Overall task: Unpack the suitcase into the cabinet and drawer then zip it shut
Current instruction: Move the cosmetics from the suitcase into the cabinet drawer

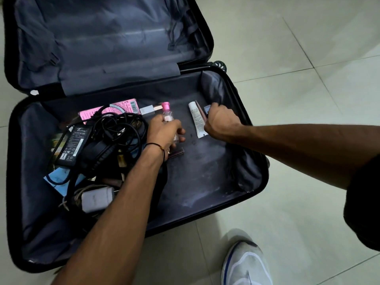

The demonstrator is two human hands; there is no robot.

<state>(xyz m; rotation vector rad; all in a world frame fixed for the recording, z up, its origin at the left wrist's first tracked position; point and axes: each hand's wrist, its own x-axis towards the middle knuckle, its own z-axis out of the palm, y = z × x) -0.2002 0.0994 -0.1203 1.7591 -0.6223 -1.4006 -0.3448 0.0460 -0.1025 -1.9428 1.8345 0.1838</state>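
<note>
Suitcase (205,173) is lying open on the floor (298,58). Left hand (164,131) is gripping the pink-capped bottle (166,112) inside it. Right hand (221,122) is curling beside the white tube (196,120); cannot tell whether it is holding anything.

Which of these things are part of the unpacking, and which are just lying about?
Part of the job: suitcase, clear bottle gripped by the left hand, white tube, power adapter, pink box, white charger.
Just there: white shoe, tiled floor.
</note>
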